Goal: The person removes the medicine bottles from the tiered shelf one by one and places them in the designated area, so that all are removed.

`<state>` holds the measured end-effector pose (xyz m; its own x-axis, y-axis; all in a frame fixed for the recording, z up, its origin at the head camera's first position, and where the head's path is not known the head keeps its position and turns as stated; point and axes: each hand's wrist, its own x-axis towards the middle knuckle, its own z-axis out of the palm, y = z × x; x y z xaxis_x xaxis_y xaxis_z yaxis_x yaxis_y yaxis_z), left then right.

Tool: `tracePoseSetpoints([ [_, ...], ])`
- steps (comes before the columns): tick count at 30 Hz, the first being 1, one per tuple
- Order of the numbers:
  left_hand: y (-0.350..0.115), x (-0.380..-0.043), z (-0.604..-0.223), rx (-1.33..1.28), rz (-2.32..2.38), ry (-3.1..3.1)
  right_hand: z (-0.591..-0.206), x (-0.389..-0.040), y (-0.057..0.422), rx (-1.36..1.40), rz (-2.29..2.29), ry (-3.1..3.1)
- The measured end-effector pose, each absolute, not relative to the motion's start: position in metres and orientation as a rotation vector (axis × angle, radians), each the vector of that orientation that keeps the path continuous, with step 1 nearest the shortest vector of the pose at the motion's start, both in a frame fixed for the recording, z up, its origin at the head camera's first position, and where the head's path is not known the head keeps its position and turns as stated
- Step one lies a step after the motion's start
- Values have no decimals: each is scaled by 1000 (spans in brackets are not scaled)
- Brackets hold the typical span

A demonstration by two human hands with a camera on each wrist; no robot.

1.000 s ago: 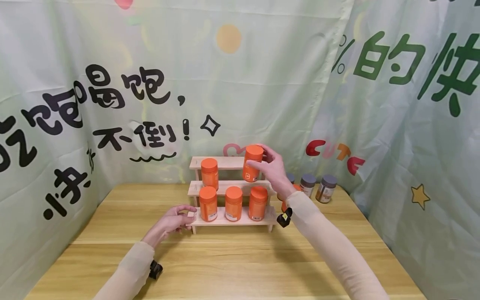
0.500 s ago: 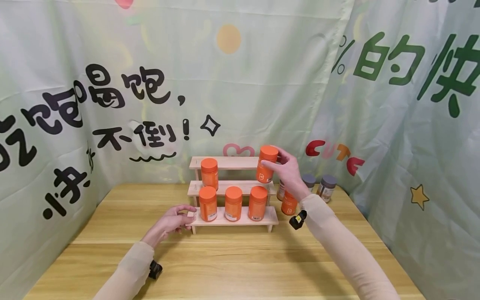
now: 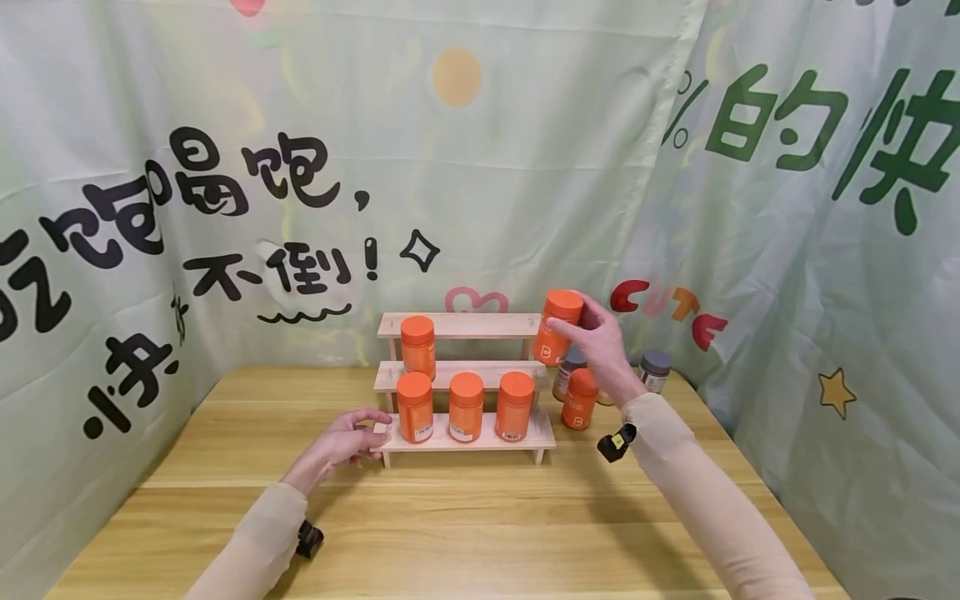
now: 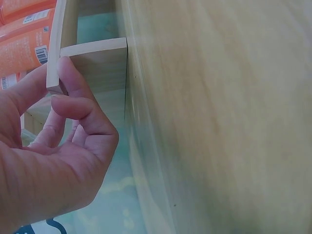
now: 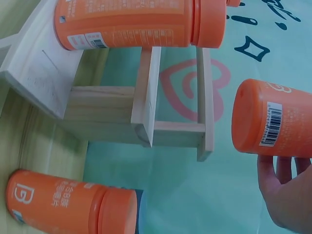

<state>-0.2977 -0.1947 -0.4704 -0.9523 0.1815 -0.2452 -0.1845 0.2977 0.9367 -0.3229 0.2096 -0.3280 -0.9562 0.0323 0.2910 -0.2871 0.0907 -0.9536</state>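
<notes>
My right hand (image 3: 603,346) grips an orange jar (image 3: 557,329) with an orange lid, raised at the right end of the three-step wooden display rack (image 3: 465,447). In the right wrist view this jar (image 5: 273,119) shows its bottom and a barcode, fingers wrapped behind it. My left hand (image 3: 347,439) pinches the left end of the rack's lowest shelf (image 4: 54,73), thumb and fingers on either side of the board. On that shelf stand three orange jars, a left (image 3: 416,408), a middle (image 3: 466,408) and a right (image 3: 515,408). One more orange jar (image 3: 418,346) is on the middle shelf's left.
Right of the rack, another orange jar (image 3: 580,400) stands on the wooden table (image 3: 450,525). Behind it are jars with dark lids, one (image 3: 570,375) near the rack, another (image 3: 655,369) farther right, partly hidden by my right hand. A printed curtain (image 3: 525,183) hangs behind.
My right hand has carried the orange jar rightward from over the middle shelf to beyond the rack's right end. My left hand has stayed at the lowest shelf's end.
</notes>
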Motion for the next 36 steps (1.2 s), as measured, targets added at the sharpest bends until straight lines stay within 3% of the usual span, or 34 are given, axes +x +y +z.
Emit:
tracePoseSetpoints([
  [36, -195, -298, -467, 11, 1690, 2256, -349, -295, 269, 36, 1880, -2177],
])
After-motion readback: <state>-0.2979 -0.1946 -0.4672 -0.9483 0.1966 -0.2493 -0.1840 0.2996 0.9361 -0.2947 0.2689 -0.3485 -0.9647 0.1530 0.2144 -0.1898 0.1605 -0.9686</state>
